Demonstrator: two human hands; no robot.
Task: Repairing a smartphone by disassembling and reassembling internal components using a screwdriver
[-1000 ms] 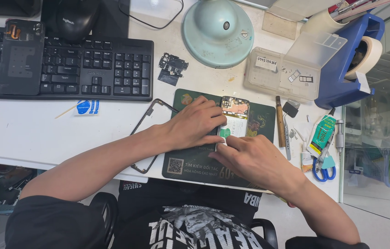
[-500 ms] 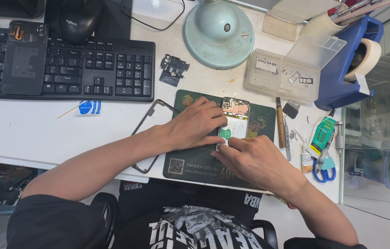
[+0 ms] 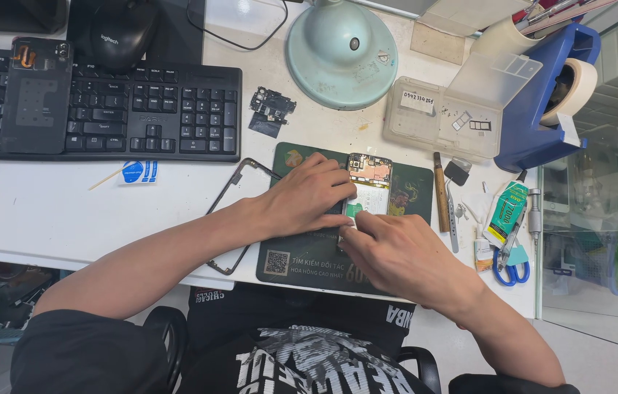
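Opened phone: lies back-off on the dark green work mat, circuit board exposed, at the desk's near edge.
Left hand: laid flat over the phone's 9 o'clock side, fingers together, pressing it down.
Right hand: at the phone's 6 o'clock end, fingers curled, index fingertip on its lower edge; whether it pinches anything cannot be told.
Phone frame: at 9 o'clock of the mat.
Keyboard: at 10 o'clock.

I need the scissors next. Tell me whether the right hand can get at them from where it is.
Probably yes. The right hand rests on the mat beside the opened phone; the blue-handled scissors lie just right of it, nothing between.
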